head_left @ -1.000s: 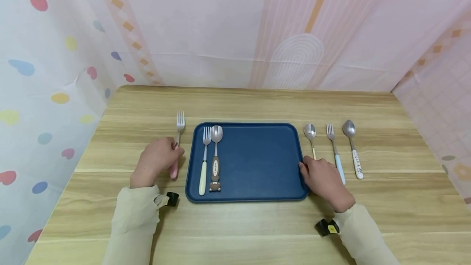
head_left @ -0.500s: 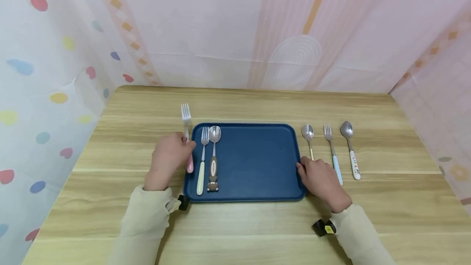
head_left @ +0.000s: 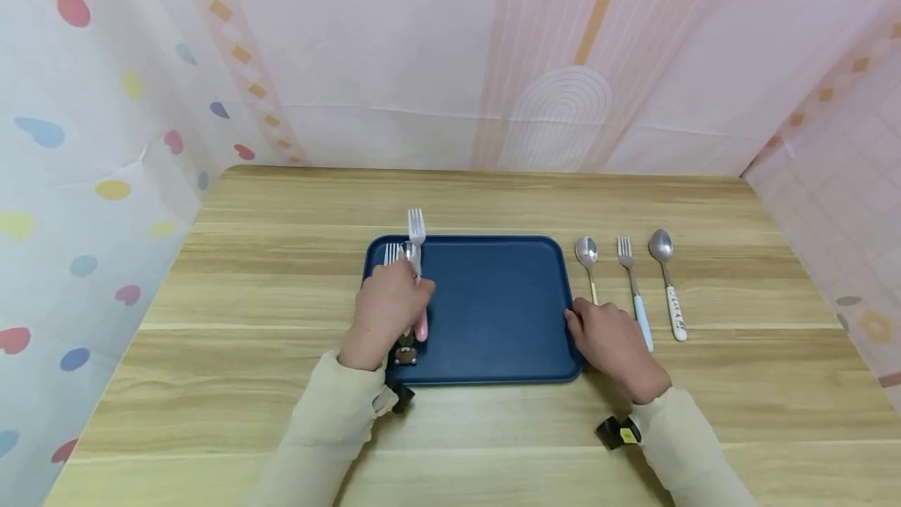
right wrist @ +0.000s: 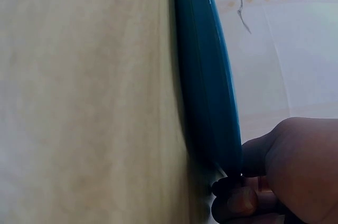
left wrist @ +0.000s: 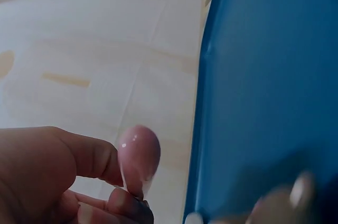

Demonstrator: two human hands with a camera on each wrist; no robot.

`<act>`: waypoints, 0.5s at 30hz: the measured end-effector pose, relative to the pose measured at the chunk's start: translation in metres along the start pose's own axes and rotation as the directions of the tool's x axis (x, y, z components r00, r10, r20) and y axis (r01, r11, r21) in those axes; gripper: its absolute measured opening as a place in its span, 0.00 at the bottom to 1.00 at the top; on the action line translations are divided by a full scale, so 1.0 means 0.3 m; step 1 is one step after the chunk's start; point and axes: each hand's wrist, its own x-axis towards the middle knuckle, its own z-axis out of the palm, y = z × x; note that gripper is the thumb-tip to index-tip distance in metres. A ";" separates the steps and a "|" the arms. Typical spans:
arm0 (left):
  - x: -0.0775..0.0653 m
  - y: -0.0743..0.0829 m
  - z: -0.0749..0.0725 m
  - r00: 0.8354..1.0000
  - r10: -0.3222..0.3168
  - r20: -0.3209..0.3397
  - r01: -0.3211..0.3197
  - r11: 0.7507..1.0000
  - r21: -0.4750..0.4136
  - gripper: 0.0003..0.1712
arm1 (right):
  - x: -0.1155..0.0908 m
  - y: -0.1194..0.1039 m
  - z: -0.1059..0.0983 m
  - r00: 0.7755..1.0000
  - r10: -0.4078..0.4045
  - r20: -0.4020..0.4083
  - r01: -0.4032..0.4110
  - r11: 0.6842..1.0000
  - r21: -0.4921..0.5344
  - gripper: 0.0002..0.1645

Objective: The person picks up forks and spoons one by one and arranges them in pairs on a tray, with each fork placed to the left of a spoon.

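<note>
My left hand [head_left: 389, 303] pinches a fork with a pink handle [head_left: 421, 325], holding it over the left part of a blue tray [head_left: 503, 311]. In the left wrist view the rounded pink handle end [left wrist: 139, 152] sticks out between thumb and fingers, apart from the tray surface. Beneath that hand, on the tray, lie a cream-handled fork [head_left: 391, 254] and a spoon with a brown bear handle [head_left: 405, 352], both mostly hidden. My right hand [head_left: 611, 341] grips the tray's right rim, its thumb on the edge in the right wrist view.
Right of the tray, a small spoon [head_left: 586, 250], a fork with a light blue handle [head_left: 642, 321] and a spoon with a patterned white handle [head_left: 676, 311] lie on the wooden table [head_left: 246, 257]. A patterned curtain [head_left: 394, 61] hangs behind the table.
The left hand has carried the pink-handled fork rightward from the table beside the tray to above its left part, covering the utensils there. The right hand stays on the rim.
</note>
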 end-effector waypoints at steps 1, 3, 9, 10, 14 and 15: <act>-0.002 0.010 0.010 1.000 0.003 0.008 -0.003 1.000 0.007 0.15 | 0.000 0.000 -0.001 1.000 0.000 -0.003 0.000 1.000 0.000 0.15; -0.005 0.027 0.032 1.000 0.008 0.025 -0.009 1.000 0.025 0.16 | 0.000 0.000 -0.002 1.000 0.000 -0.004 0.000 1.000 -0.002 0.15; -0.014 0.048 0.096 0.997 0.035 0.063 -0.040 0.997 0.072 0.18 | 0.000 -0.003 -0.002 1.000 -0.006 0.000 0.006 1.000 0.010 0.15; -0.016 0.051 0.105 0.997 0.039 0.068 -0.044 0.996 0.076 0.19 | 0.000 -0.003 -0.001 1.000 -0.006 0.000 0.006 1.000 0.011 0.15; -0.023 0.061 0.127 0.995 0.047 0.084 -0.054 0.995 0.084 0.20 | -0.001 -0.004 0.001 1.000 -0.001 -0.003 0.001 1.000 0.008 0.15; -0.024 0.064 0.130 0.995 0.049 0.086 -0.056 0.995 0.082 0.20 | -0.001 -0.004 0.001 1.000 0.000 -0.004 0.000 1.000 0.007 0.16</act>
